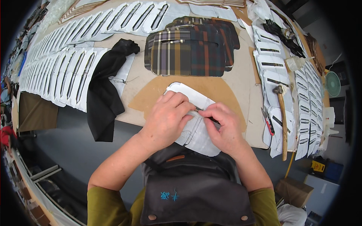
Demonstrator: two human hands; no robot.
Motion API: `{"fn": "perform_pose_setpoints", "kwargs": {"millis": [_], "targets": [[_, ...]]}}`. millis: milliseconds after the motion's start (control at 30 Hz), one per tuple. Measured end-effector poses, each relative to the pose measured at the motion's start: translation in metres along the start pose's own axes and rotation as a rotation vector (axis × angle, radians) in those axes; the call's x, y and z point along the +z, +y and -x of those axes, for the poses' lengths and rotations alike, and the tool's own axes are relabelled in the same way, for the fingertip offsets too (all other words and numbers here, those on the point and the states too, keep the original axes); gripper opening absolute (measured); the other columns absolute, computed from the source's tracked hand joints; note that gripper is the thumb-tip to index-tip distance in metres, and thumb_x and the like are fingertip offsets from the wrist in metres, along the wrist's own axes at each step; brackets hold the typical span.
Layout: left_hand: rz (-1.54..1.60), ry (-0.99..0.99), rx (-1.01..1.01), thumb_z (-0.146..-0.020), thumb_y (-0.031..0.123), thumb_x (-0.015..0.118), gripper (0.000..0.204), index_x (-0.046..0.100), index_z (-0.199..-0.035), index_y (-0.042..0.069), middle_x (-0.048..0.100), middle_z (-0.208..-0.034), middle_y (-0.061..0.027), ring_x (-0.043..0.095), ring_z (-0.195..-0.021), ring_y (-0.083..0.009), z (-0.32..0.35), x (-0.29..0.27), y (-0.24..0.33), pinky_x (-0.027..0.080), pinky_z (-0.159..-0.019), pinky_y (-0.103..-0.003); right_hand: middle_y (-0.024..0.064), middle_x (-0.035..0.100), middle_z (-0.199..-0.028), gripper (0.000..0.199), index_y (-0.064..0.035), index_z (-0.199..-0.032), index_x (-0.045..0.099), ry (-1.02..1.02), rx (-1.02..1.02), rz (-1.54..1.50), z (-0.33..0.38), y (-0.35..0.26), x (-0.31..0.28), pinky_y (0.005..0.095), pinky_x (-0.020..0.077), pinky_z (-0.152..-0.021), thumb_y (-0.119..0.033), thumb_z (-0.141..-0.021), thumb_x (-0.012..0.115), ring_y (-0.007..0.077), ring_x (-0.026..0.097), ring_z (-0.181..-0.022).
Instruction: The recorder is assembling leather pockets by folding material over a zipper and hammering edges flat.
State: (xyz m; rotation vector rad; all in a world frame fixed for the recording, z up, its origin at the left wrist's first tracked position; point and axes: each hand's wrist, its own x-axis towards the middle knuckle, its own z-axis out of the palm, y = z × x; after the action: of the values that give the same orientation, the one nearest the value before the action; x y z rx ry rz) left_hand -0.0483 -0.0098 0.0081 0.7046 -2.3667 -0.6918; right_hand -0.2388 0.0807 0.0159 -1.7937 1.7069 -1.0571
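A white rounded panel (pixel 201 139) with a dark slit across its middle lies at the table's front edge, its near end hanging toward my apron. My left hand (pixel 166 116) is closed, its fingertips pinching the panel at the left part of the slit. From the other side my right hand (pixel 226 122) pinches the slit's edge, thumb and forefinger together. The fingertips almost meet, and they hide much of the slit. Under the panel sits a tan board (pixel 147 96) with a curved outline.
Plaid fabric panels (pixel 188 49) are stacked beyond my hands. Rows of white slit panels (pixel 71 73) fill the left side; more (pixel 269 64) overlap at right. Black cloth (pixel 107 90) drapes over the front edge. A wooden-handled hammer (pixel 282 120) and red-handled snips (pixel 268 122) lie at right.
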Motion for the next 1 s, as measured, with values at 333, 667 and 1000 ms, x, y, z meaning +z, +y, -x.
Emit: {"fn": "perform_pose_setpoints", "kwargs": {"millis": [333, 667, 1000], "targets": [[-0.104, 0.016, 0.049, -0.077, 0.006, 0.075, 0.021, 0.073, -0.097, 0.007, 0.064, -0.097, -0.0057, 0.060, -0.094, -0.0277, 0.003, 0.004, 0.000, 0.049, -0.083, -0.040, 0.0089, 0.062, -0.092, 0.026, -0.0028, -0.098, 0.071, -0.096, -0.199, 0.236, -0.009, -0.006, -0.002, 0.0401, 0.0519, -0.071, 0.006, -0.074, 0.066, 0.0291, 0.062, -0.084], [-0.292, 0.021, -0.035, -0.078, 0.015, 0.079, 0.032, 0.071, -0.108, 0.007, 0.065, -0.105, -0.0051, 0.059, -0.102, -0.0297, 0.022, -0.012, 0.005, 0.047, -0.087, -0.040, 0.0093, 0.062, -0.093, 0.024, -0.0019, -0.101, 0.068, -0.081, -0.203, 0.233, 0.001, 0.003, -0.010, 0.0413, 0.0514, -0.073, 0.003, -0.078, 0.067, 0.0311, 0.062, -0.087], [-0.036, 0.013, -0.117, -0.077, 0.009, 0.080, 0.050, 0.062, -0.123, 0.004, 0.062, -0.108, -0.0122, 0.055, -0.099, -0.0341, 0.007, 0.017, 0.032, 0.046, -0.087, -0.043, 0.0071, 0.061, -0.094, 0.025, -0.0027, -0.102, 0.071, -0.091, -0.243, 0.322, 0.002, -0.001, -0.009, 0.0392, 0.0509, -0.074, 0.002, -0.078, 0.066, 0.0284, 0.061, -0.086]]}}
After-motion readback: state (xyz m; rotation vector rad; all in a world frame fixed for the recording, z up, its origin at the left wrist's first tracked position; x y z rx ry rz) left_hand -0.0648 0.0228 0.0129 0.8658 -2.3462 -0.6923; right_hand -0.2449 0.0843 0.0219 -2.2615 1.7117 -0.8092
